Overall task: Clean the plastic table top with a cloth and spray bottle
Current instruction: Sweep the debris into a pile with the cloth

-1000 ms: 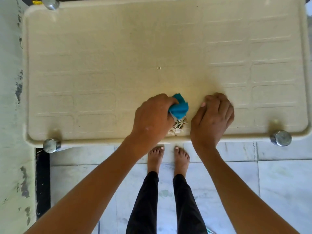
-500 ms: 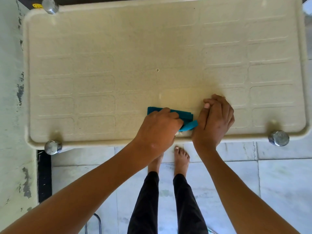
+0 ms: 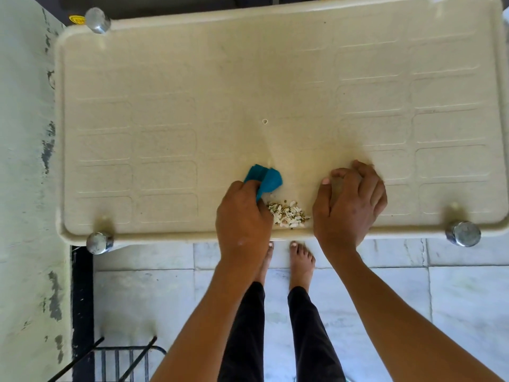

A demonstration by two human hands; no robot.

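A cream plastic table top (image 3: 192, 106) with moulded rectangles fills the upper view. My left hand (image 3: 242, 219) grips a folded teal cloth (image 3: 264, 180) near the front edge, the cloth sticking out above my fingers. A small heap of pale crumbs (image 3: 287, 212) lies just right of that hand, by the rim. My right hand (image 3: 349, 202) rests on the table to the right of the crumbs, fingers loosely bent and holding nothing. No spray bottle is in view.
Metal leg caps (image 3: 464, 233) mark the table corners, another at front left (image 3: 98, 242). A peeling pale wall (image 3: 24, 188) runs along the left. My bare feet (image 3: 301, 257) stand on marble floor tiles; a black metal frame (image 3: 121, 359) sits at lower left.
My left hand has drawn the cloth back to the left and bunched it up, uncovering the crumb heap. The right hand has stayed in place.
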